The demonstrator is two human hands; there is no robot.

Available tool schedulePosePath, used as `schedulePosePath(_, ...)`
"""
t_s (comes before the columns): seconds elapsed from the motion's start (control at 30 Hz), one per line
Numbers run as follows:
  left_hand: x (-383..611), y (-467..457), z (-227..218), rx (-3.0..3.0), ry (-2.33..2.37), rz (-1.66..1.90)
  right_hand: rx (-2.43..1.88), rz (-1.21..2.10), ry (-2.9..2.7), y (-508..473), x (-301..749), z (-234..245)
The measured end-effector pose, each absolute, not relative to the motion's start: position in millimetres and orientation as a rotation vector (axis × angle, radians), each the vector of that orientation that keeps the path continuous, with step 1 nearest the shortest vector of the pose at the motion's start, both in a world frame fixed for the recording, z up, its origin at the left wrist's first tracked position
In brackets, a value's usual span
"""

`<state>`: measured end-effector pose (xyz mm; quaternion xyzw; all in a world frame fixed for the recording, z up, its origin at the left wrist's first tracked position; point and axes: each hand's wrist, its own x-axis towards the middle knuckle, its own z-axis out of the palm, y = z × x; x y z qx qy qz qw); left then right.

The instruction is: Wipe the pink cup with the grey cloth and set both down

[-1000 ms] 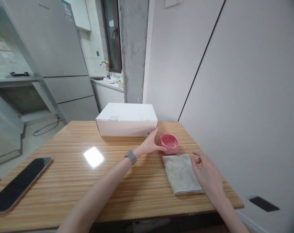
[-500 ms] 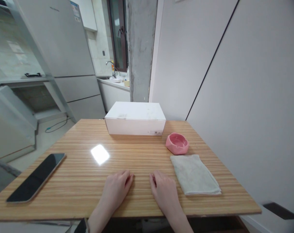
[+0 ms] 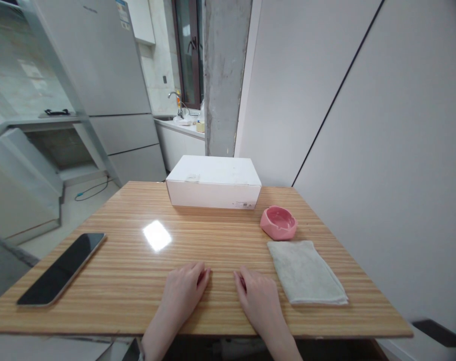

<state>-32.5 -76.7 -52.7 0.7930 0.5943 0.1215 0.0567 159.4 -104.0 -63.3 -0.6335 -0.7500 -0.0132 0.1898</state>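
Note:
My left hand [image 3: 185,287] rests on the wooden tabletop [image 3: 133,286], its fingers curled under and the thumb alongside. Nothing shows in it. A short gap to the right, my right hand [image 3: 258,295] lies in the same loosely closed way, also with nothing visible in it. Close beside the right hand is a folded pale grey cloth [image 3: 308,273]. Just behind the cloth sits a pink faceted ashtray [image 3: 279,224]. A black-screened phone [image 3: 62,271] lies face up at the table's left, well apart from my left hand.
At the table's far edge stands a closed white box [image 3: 214,193]. A plain white wall [image 3: 386,150] runs along the right. Beyond the table on the left are a tall fridge [image 3: 96,65] and a kitchen counter with a faucet [image 3: 180,105].
The whole view has shifted slightly to the right in the picture as the camera turned a little. Both hands and the things on the table keep their places.

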Motion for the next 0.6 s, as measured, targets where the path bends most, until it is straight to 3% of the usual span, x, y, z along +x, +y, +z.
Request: schedulePosePath(0.6,-27.3,-76.4,-44.6,2.413,1.828,0.271,-1.821,-0.003,-2.13,-101.2,156.1,-54.0)
